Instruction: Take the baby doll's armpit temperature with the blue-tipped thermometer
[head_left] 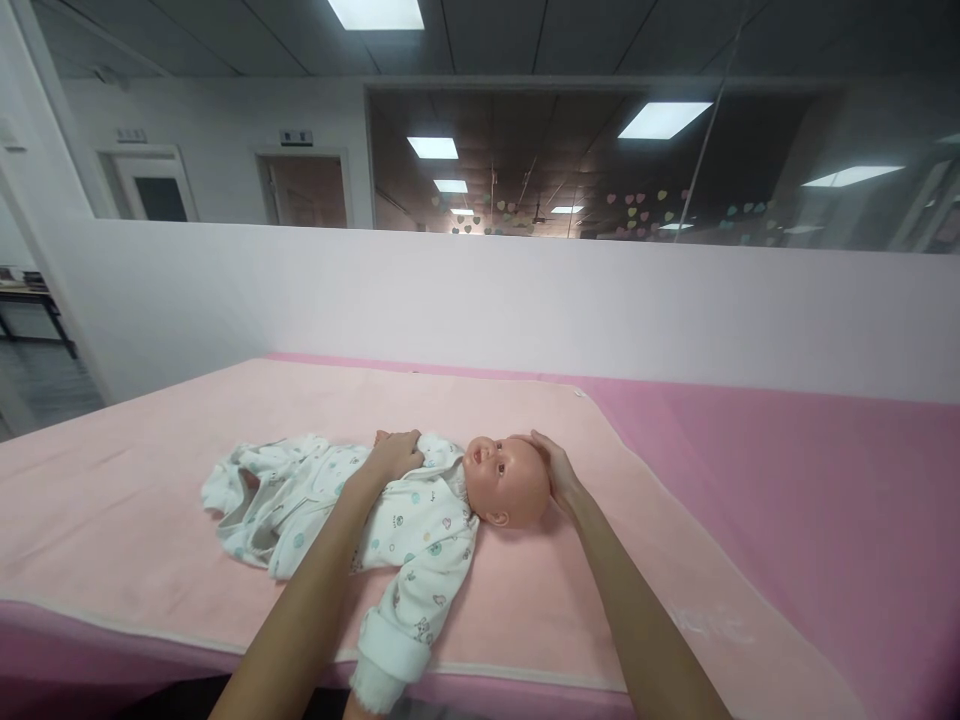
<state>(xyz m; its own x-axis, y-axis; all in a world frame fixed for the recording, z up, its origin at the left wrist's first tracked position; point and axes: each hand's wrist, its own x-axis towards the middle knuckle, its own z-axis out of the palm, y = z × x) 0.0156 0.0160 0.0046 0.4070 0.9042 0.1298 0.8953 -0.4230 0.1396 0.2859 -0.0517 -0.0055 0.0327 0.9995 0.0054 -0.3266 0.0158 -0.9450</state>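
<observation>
A baby doll (511, 490) lies on its back with its head toward the right. It wears white printed baby clothes (420, 525); one long sleeve (405, 625) hangs toward the near edge, and the trouser legs lie rumpled at the left. My left hand (394, 457) is closed around the doll's far sleeved arm, close to its chest; a bit of the doll's hand shows just beyond. Against the crown of the head rests my right hand (555, 468), its fingers curved round the far side. Its thumb is hidden.
Beneath the doll is a peach-coloured mat (165, 430) over a pink cover (847, 480). A low white partition (480, 305) runs behind, with glass above its right part. Two doors stand in the background, and a dark-legged table (34, 300) is at the far left.
</observation>
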